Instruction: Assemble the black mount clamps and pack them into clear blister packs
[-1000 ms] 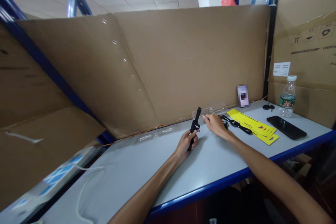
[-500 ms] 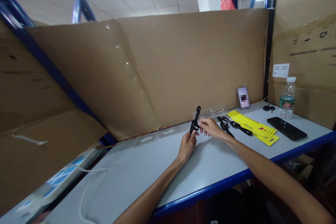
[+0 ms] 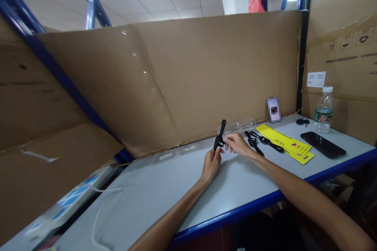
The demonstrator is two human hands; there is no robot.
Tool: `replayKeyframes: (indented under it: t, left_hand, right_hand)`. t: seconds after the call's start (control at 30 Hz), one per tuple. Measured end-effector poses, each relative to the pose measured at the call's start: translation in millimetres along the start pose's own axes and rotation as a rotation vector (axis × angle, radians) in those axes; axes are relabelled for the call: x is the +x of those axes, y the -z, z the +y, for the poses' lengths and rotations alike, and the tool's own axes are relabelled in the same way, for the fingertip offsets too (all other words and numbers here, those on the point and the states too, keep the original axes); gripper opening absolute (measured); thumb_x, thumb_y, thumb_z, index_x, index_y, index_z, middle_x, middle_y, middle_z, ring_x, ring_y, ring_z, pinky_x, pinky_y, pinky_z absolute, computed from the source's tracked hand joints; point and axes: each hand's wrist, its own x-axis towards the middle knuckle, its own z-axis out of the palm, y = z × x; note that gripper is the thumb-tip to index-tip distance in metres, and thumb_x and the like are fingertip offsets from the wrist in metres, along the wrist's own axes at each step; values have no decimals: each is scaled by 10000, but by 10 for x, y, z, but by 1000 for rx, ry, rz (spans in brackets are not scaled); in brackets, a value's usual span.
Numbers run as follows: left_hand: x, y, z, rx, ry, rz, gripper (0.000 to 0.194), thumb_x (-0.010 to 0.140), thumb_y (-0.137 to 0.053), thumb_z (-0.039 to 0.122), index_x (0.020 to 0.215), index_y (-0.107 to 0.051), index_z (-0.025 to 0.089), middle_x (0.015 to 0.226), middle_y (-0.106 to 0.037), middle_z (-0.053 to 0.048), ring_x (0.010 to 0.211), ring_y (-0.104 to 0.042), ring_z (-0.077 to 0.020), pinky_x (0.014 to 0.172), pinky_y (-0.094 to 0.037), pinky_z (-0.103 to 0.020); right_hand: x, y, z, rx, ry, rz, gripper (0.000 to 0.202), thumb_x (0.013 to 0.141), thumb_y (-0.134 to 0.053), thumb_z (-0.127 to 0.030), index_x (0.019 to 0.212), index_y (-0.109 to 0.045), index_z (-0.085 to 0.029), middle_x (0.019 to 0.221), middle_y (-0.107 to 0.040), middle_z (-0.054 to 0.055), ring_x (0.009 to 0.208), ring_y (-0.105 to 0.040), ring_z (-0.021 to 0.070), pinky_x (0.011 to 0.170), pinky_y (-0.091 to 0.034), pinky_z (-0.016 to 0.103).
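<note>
My left hand (image 3: 211,164) is closed around the lower handle of a black spokeshave (image 3: 220,133), held tilted nearly upright above the grey table. Its upper handle points towards the cardboard at the back. The fingers of my right hand (image 3: 238,144) are pinched together at the right side of the tool's middle, by a small knob or screw. The fingertips hide the exact point of contact. Just right of that hand, two more black spokeshaves lie on the table, a nearer one (image 3: 253,143) and another (image 3: 272,144) partly over yellow packaging cards (image 3: 290,141).
Clear plastic blister shells (image 3: 237,125) lie along the back edge. To the right are a black phone (image 3: 323,144), keys (image 3: 302,121), a water bottle (image 3: 323,111) and a propped-up screen (image 3: 273,110). A white cable (image 3: 96,223) and power strip (image 3: 70,198) are at the left.
The camera view has shifted very slightly. Both hands keep their hold on the spokeshave, with hardly any visible movement of the right fingers.
</note>
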Motion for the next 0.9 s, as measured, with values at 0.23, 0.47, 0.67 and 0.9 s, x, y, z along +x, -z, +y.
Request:
replayKeyframes:
  t: [0.23, 0.47, 0.67, 0.9]
  left_hand:
    - [14, 7, -19, 141, -59, 81, 617, 804, -477, 760, 712, -617, 166, 478, -419, 46, 427, -386, -114, 441, -267, -241]
    - [-4, 9, -6, 106, -39, 38, 568, 835, -475, 726, 720, -587, 181, 466, -385, 62, 423, -353, -105, 436, -246, -234]
    - [-15, -2, 3, -66, 53, -33, 538, 796, -565, 729, 706, -517, 200, 470, -340, 91, 402, -306, -78, 415, -213, -213]
    - [-40, -20, 49, -179, 132, -88, 584, 739, -596, 782, 728, -469, 212, 473, -301, 115, 380, -256, -55, 392, -182, -189]
  right_hand:
    - [12, -58, 22, -114, -21, -47, 267, 930, -425, -133, 704, -563, -161, 610, -624, -22, 422, -520, 56, 380, -374, 131]
    - [1, -82, 36, 1, -38, -85, 210, 898, -429, -82, 728, -520, -166, 625, -621, -34, 435, -530, 45, 377, -380, 104]
    - [-18, -109, 51, 41, -38, -76, 212, 894, -439, -84, 710, -489, -178, 609, -592, -38, 451, -536, 58, 383, -390, 118]
    - [-50, -120, 29, -195, 65, -3, 228, 909, -461, -86, 704, -488, -183, 620, -605, -26, 478, -521, 57, 456, -353, 141]
